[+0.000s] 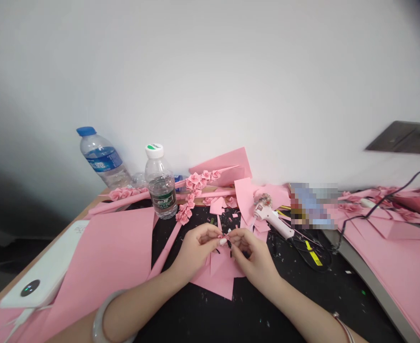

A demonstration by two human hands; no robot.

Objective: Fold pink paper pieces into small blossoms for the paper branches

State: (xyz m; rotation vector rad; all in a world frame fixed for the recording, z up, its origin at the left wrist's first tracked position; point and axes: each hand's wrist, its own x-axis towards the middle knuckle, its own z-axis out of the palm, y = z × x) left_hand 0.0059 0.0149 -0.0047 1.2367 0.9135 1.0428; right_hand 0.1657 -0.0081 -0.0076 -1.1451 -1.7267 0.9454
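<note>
My left hand and my right hand meet near the middle of the view. Both are closed, their fingertips pinching a small piece of pink paper between them. Most of that piece is hidden by the fingers. Beneath my hands lie pink paper sheets on the black mat. A white glue gun rests just beyond my right hand. Folded pink paper flowers on a rolled pink stem are behind my left hand.
Two water bottles, one blue-capped and one white-capped, stand near the wall. A white power bank and a large pink sheet lie left. More pink paper, a black cable and a yellow tag are right.
</note>
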